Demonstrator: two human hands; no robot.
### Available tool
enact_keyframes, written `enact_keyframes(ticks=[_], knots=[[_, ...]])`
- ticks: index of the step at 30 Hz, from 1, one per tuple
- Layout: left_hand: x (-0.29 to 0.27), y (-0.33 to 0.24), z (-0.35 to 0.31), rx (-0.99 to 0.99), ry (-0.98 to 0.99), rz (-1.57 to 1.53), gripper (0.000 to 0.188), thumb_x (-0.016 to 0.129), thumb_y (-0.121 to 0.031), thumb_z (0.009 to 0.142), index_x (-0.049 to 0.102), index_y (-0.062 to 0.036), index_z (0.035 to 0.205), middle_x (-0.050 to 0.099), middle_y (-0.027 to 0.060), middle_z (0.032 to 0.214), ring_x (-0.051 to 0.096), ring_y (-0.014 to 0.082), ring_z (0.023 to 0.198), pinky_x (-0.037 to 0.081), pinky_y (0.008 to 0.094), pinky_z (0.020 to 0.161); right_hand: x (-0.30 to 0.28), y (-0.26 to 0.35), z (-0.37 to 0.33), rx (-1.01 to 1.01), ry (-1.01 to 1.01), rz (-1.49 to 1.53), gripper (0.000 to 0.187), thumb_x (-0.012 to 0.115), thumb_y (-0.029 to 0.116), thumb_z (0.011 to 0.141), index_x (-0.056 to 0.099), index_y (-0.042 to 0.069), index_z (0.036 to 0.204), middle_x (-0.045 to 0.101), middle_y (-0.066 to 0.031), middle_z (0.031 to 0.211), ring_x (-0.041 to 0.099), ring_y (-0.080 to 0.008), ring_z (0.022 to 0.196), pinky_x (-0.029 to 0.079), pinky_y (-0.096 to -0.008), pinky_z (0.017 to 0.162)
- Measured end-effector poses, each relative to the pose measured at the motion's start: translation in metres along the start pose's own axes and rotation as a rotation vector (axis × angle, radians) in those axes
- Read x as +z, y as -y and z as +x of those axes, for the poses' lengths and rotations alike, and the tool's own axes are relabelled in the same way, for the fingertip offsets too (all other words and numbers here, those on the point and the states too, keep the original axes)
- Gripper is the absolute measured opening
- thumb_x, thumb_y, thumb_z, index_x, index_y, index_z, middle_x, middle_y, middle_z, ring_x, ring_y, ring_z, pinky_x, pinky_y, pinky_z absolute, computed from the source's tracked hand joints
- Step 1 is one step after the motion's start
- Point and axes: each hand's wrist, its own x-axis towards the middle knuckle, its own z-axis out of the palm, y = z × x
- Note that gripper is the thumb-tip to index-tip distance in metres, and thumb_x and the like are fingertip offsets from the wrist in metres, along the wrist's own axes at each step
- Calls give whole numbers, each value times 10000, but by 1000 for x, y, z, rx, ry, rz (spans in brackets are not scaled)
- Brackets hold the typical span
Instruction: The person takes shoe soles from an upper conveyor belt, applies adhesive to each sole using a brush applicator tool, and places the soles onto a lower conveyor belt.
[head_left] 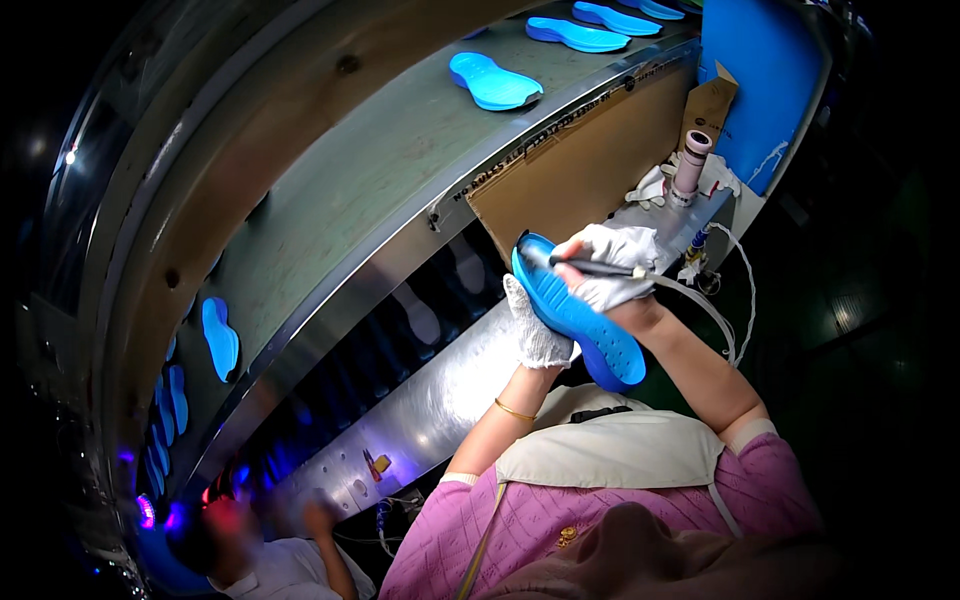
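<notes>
- Pink knitted sleeves and a cream apron lie nearest, at the lower edge.
- White-gloved left hand [535, 330] grips the bright blue foam shoe insole [580, 315] from beneath, mid-length, holding it above the metal counter [440, 395].
- White-gloved right hand [612, 262] is closed around a thin pen-like corded tool [600, 268], pressed to the insole's upper end.
- Insole looks light and bendy; supporting its middle seems steadiest.
- Farther off, more blue insoles [495, 82] ride a grey conveyor belt [380, 160].

White knit gloves cover each grip [537, 330], with pink short sleeves, cream apron and gold bangle.
</notes>
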Motion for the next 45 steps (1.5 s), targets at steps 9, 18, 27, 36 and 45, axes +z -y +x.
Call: enact_keyframes(ticks=[9, 18, 27, 36, 45], knots=[[0, -11, 1, -91, 8, 28, 805, 382, -742, 847, 529, -62, 1253, 608, 114, 1175, 575, 251, 1063, 440, 383, 980, -10, 5, -15, -173, -7, -198, 163, 681, 4, 768, 590, 31, 901, 622, -53, 763, 604, -129, 661, 490, -252, 624], [-4, -35, 5, -170, -45, 5, 760, 439, -704, 851, 530, -63, 1249, 619, 142, 1151, 622, 300, 989, 510, 427, 899, -6, -1, -40, -160, 41, -114, 168, 703, 22, 737, 617, 64, 875, 607, -81, 784, 615, -214, 706, 495, -297, 655], [-32, -10, -36, -202, -66, 224, 839, 371, -752, 832, 430, -86, 1338, 575, 100, 1162, 584, 233, 968, 503, 399, 879, -33, -7, -67, 326, 84, 96, 129, 718, 62, 775, 642, 52, 878, 639, -32, 731, 626, -121, 707, 513, -263, 683], [-30, -9, -7, -122, -19, 154, 1038, 303, -864, 720, 347, -90, 1411, 506, 146, 1328, 537, 311, 1154, 445, 463, 990, -37, 9, -56, 300, 218, 235, 136, 676, -33, 808, 625, 21, 921, 662, -48, 874, 609, -94, 775, 503, -249, 708], [10, -28, 6, -22, 156, -208, 1087, 424, -901, 612, 469, -31, 1262, 615, 141, 1066, 613, 293, 908, 453, 467, 962, -23, 25, -59, 209, 122, 249, 124, 722, 26, 773, 662, 37, 881, 677, -57, 834, 638, -138, 732, 510, -269, 677]])
